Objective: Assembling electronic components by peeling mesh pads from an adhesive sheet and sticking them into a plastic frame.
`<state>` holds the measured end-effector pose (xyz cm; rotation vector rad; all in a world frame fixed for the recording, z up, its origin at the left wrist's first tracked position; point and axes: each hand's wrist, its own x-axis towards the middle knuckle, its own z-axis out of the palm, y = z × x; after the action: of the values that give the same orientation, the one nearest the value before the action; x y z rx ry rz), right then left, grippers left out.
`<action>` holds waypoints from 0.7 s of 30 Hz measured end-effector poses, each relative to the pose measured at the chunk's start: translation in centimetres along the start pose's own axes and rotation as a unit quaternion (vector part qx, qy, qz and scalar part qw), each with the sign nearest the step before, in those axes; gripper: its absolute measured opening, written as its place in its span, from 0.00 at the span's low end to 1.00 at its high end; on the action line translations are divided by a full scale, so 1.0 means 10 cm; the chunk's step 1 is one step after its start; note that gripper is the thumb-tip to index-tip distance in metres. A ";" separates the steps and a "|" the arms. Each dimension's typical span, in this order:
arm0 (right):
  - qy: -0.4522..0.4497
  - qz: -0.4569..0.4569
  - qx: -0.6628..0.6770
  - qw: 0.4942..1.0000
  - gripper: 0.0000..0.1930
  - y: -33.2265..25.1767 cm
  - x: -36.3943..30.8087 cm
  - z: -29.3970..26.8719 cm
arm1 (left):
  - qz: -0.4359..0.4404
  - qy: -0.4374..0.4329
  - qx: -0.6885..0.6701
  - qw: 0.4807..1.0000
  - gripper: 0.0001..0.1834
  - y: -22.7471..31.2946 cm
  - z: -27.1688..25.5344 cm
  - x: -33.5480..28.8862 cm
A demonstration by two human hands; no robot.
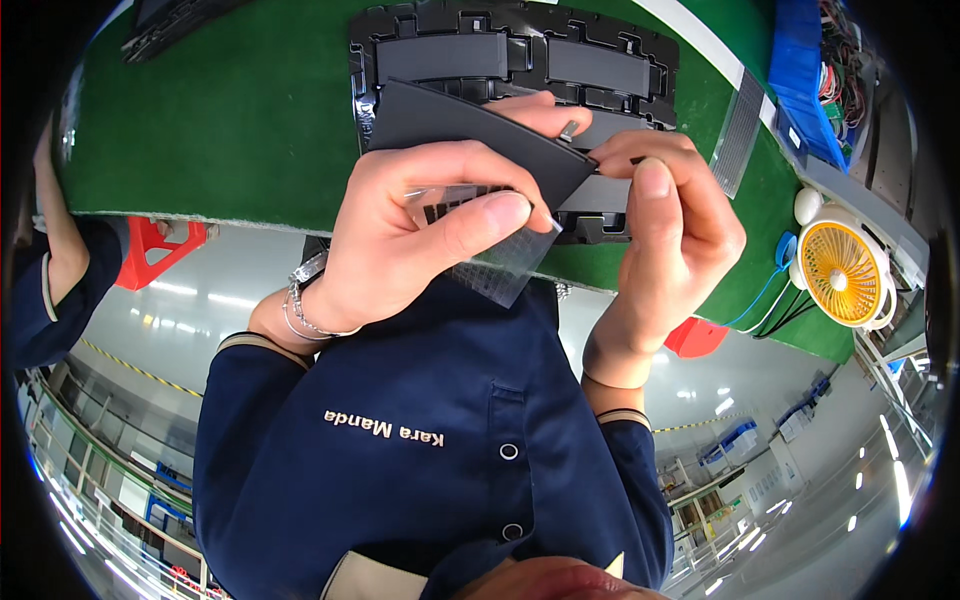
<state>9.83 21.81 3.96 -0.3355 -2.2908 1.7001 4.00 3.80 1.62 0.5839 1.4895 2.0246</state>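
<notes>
My left hand (pixel 430 220) is closed on a flat dark grey panel (pixel 470 135), with fingers showing behind its far edge. Between that hand's thumb and fingers is also a clear plastic sheet (pixel 505 268) bearing several small black strips. A small metal tab (pixel 568 131) shows by the panel's right end. Close to that right corner, my right hand (pixel 670 225) pinches a tiny black strip (pixel 637 160) between thumb and forefinger. Beneath the panel lies a black moulded tray (pixel 520 22) holding more dark panels (pixel 600 66), partly covered by my hands.
The green table (pixel 240 130) has a dark object (pixel 170 25) at its far left. To the right are a striped strip (pixel 738 135), a blue bin (pixel 800 90) of cables and a yellow-and-white fan (pixel 838 262). Another person's arm (pixel 62 235) and a red stool (pixel 160 250) appear at left.
</notes>
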 end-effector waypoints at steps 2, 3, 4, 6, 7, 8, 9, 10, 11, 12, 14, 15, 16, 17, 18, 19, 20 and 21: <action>0.009 0.012 -0.007 1.000 0.05 -0.03 0.00 0.00 | 0.013 -0.015 0.026 0.999 0.13 0.01 -0.02 0.04; 0.014 0.020 -0.022 0.999 0.05 -0.03 0.01 0.01 | 0.028 -0.021 0.058 0.998 0.13 0.01 -0.03 0.04; 0.019 0.027 -0.038 0.999 0.05 -0.04 0.01 0.01 | 0.026 -0.019 0.058 0.998 0.13 0.01 -0.03 0.04; 0.017 0.030 -0.026 0.999 0.05 -0.03 0.01 0.02 | 0.024 -0.028 0.057 0.998 0.11 0.01 -0.01 0.02; 0.002 0.029 -0.017 0.999 0.05 -0.03 0.00 0.03 | 0.022 -0.026 0.057 0.998 0.11 0.03 -0.01 0.02; -0.011 0.028 -0.008 1.000 0.05 -0.03 0.00 0.05 | 0.010 -0.040 0.065 0.997 0.10 0.05 -0.01 0.02; -0.005 0.024 -0.010 1.000 0.05 -0.01 -0.02 0.07 | -0.002 -0.055 0.074 0.996 0.09 0.06 -0.01 0.03; -0.005 0.026 -0.011 1.000 0.05 -0.01 -0.03 0.08 | -0.003 -0.055 0.073 0.996 0.09 0.05 -0.01 0.03; -0.005 0.037 -0.009 0.999 0.06 -0.01 -0.03 0.08 | -0.005 -0.057 0.068 0.996 0.09 0.04 0.00 0.03; -0.006 0.048 -0.006 0.999 0.06 -0.01 -0.03 0.08 | -0.007 -0.059 0.064 0.996 0.08 0.04 0.00 0.03; -0.003 0.047 -0.019 0.999 0.06 0.00 -0.05 0.09 | 0.003 -0.063 0.070 0.996 0.08 0.03 0.00 0.05; -0.004 0.044 -0.030 0.999 0.06 0.02 -0.05 0.10 | 0.015 -0.062 0.080 0.995 0.07 0.02 0.00 0.04; -0.008 0.044 -0.028 0.999 0.06 0.03 -0.05 0.10 | 0.013 -0.058 0.081 0.995 0.07 0.02 0.01 0.02; -0.007 0.050 -0.020 0.999 0.06 0.04 -0.05 0.11 | 0.010 -0.052 0.080 0.995 0.07 0.02 0.01 0.01; 0.000 0.057 -0.015 0.998 0.06 0.04 -0.06 0.11 | 0.006 -0.051 0.077 0.996 0.07 0.03 0.02 0.01; 0.001 0.059 -0.016 0.998 0.06 0.03 -0.06 0.11 | 0.005 -0.052 0.076 0.996 0.07 0.03 0.03 0.01; 0.000 0.065 -0.012 0.998 0.07 0.03 -0.06 0.10 | 0.003 -0.050 0.071 0.996 0.07 0.03 0.03 0.01; 0.000 0.071 -0.008 0.997 0.07 0.03 -0.06 0.10 | 0.000 -0.047 0.067 0.997 0.07 0.03 0.03 0.01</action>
<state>10.09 20.82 3.40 -0.5127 -2.3329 1.7472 4.07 4.04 2.02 0.7249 1.5773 1.8801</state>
